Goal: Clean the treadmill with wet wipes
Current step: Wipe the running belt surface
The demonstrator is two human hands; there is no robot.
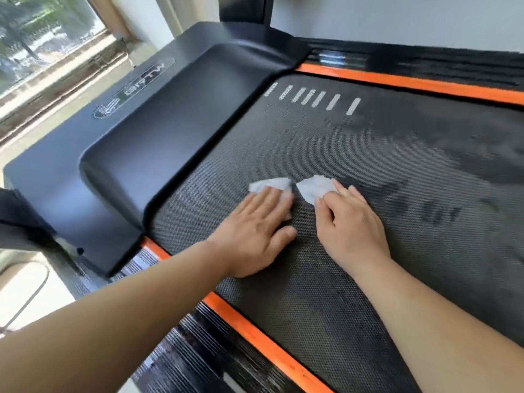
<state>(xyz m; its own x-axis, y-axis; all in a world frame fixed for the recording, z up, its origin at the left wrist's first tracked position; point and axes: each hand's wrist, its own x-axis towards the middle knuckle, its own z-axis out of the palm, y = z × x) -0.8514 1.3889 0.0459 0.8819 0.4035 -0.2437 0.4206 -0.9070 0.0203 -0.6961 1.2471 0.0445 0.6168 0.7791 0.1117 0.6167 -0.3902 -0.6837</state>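
Head view. The treadmill's black textured belt (pixel 368 279) fills most of the frame, running from lower right toward the moulded black motor cover (pixel 156 131) at upper left. An orange strip (pixel 255 336) borders the belt on the near side, and a second orange strip (pixel 411 82) borders it on the far side. A row of short white stripes (pixel 312 98) is printed on the belt close to the motor cover.

The left hand (pixel 255 222) lies flat on the belt, palm down and fingers straight, pressing a white wet wipe (pixel 269 184). Part of that wipe shows beyond the fingertips. The right hand (pixel 351 222) is also palm down just beside it, fingers extended and only slightly bent, pressing a second white wipe (pixel 314 185). Neither hand is curled round its wipe. The two wipes lie near each other but apart, on the belt's front portion near the cover's edge.

Darker streaks (pixel 425 165) mark the belt to the right of the hands. An oval badge (pixel 133 89) sits on the cover; its lettering is not legible. A window (pixel 42 38) stands beyond the treadmill at upper left.
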